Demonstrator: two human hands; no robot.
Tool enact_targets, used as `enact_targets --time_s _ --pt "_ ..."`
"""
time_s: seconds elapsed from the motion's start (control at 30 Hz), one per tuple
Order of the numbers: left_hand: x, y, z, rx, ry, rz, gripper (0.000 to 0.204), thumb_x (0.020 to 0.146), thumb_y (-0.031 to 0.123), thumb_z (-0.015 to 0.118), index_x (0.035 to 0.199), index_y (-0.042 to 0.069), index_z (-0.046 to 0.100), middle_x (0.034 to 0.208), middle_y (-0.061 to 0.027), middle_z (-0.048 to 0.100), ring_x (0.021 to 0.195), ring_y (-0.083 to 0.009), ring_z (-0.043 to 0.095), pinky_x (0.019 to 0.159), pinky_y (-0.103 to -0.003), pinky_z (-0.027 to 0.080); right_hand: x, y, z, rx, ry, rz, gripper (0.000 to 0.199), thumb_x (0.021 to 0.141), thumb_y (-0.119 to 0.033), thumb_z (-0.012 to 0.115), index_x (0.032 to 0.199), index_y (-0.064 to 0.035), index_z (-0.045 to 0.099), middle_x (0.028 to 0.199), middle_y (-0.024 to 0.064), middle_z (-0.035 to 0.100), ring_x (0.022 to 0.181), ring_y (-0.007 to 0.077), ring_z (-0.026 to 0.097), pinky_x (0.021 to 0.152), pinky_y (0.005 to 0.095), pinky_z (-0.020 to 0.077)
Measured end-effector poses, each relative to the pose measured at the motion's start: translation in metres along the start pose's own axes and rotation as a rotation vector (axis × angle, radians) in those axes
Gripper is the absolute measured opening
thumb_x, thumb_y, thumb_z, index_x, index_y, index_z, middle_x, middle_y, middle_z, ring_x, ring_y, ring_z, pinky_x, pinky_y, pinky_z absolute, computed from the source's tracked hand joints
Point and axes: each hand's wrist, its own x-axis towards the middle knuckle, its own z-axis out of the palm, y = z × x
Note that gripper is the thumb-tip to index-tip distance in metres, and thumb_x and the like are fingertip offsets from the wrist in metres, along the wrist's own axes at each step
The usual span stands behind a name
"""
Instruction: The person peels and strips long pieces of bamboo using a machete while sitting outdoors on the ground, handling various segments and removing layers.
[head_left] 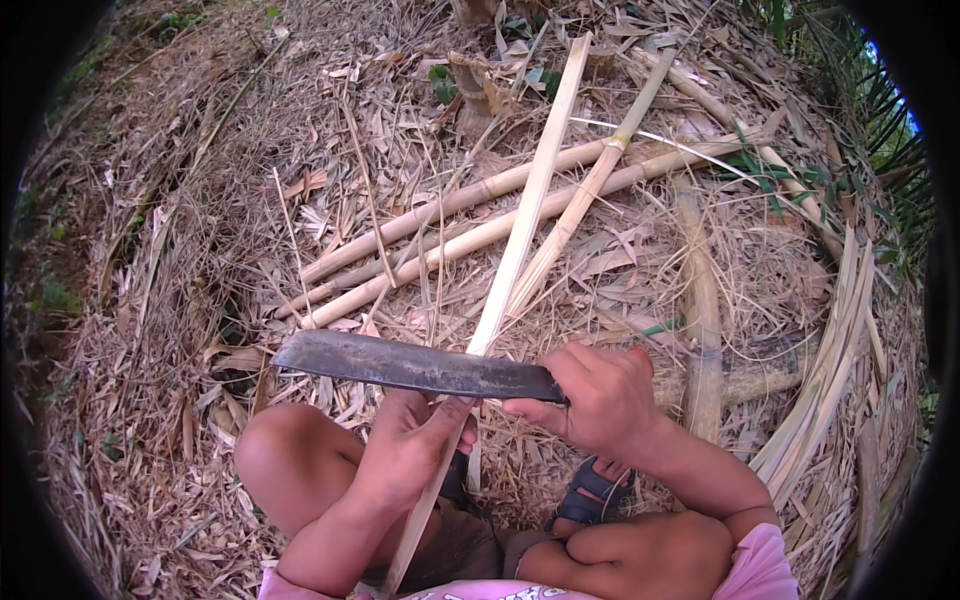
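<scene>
My right hand (605, 395) is closed around the handle end of a machete (400, 362), whose dark, worn blade points left. That blade lies across a long, pale split bamboo strip (525, 220), which slants away up to the far middle. Just below the blade, my left hand (415, 440) pinches the strip between thumb and fingers. A pale length (415, 535) runs from this hand down over my lap. Another short pale piece (475, 460) shows beside the left fingertips; whether it joins the strip is hidden. Most of the machete's handle is covered by my right hand.
Several bamboo poles (430, 285) lie crossed on ground littered with dry leaves and shavings. A split bamboo length (570, 225) rests over them. At right are a thick bamboo piece (703, 320) and a bundle of thin strips (825, 370). A cut stump (475, 85) stands at the back.
</scene>
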Motion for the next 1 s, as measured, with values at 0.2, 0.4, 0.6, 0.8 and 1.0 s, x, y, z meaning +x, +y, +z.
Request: enact_targets --time_s 0.2,0.4,0.6,0.8,1.0 --pt "-0.003 0.003 0.008 -0.071 0.068 0.061 0.032 0.095 0.004 0.062 0.123 -0.002 0.048 0.101 -0.0110 0.066 0.072 -0.0151 0.066 0.056 -0.025 0.051 0.000 -0.004 -0.004 0.154 0.046 -0.066 0.049 0.089 -0.054 0.063 0.077 -0.0065 0.060 0.064 0.0075 0.057 0.051 0.0234 0.061 0.045 0.0354 0.0471" --pt "0.002 -0.001 0.010 0.055 0.135 0.110 0.037 0.094 -0.001 0.061 0.127 -0.004 0.044 0.097 -0.0104 0.065 0.065 -0.0115 0.063 0.052 -0.022 0.048 -0.007 -0.006 0.000 0.315 -0.186 0.157 0.041 0.089 -0.041 0.069 0.089 -0.0002 0.063 0.073 0.0121 0.061 0.060 0.0296 0.063 0.054 0.0387 0.0503" --pt "0.001 -0.004 0.013 -0.021 0.136 0.214 0.029 0.094 -0.001 0.061 0.118 -0.004 0.047 0.093 -0.0090 0.064 0.063 -0.0090 0.059 0.051 -0.021 0.046 -0.006 -0.007 -0.010 0.412 -0.098 0.030 0.040 0.092 -0.038 0.067 0.093 0.0018 0.064 0.074 0.0146 0.062 0.061 0.0313 0.063 0.053 0.0388 0.0492" --pt "0.004 -0.001 0.014 0.064 0.146 0.155 0.027 0.094 -0.002 0.059 0.119 -0.003 0.047 0.094 -0.0091 0.063 0.061 -0.0079 0.056 0.049 -0.021 0.044 -0.010 -0.001 0.003 0.418 -0.037 0.048 0.039 0.090 -0.042 0.067 0.084 -0.0038 0.064 0.069 0.0125 0.061 0.056 0.0281 0.063 0.048 0.0385 0.0493" --pt "0.003 0.004 0.015 -0.019 0.123 0.152 0.032 0.095 -0.001 0.059 0.124 -0.003 0.045 0.094 -0.0095 0.065 0.058 -0.0102 0.053 0.050 -0.023 0.043 -0.008 0.004 0.008 0.182 -0.091 0.092 0.040 0.089 -0.044 0.068 0.084 -0.0049 0.064 0.068 0.0102 0.060 0.055 0.0271 0.063 0.047 0.0373 0.0483"
